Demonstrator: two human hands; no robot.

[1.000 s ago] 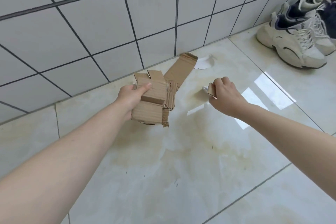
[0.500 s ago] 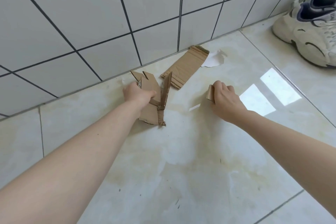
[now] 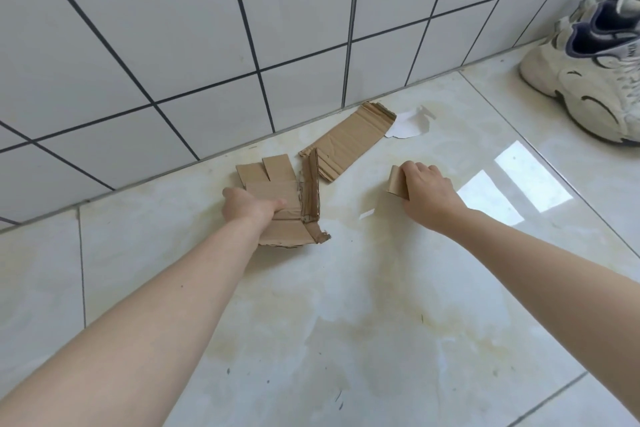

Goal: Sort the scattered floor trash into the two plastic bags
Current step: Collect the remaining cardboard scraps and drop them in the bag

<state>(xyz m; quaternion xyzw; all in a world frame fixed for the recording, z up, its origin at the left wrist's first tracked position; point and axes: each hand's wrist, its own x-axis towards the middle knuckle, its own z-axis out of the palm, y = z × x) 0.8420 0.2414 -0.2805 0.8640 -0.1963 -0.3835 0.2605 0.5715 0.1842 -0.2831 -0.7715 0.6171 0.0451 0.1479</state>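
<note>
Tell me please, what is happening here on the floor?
A person is picking up cardboard scraps from a tiled floor beside a tiled wall. The left hand grips a bundle of torn cardboard pieces. The right hand holds a small cardboard scrap. A long cardboard strip and a white paper scrap lie on the floor by the wall. A sneaker stands to the right. No plastic bag is in view.
</note>
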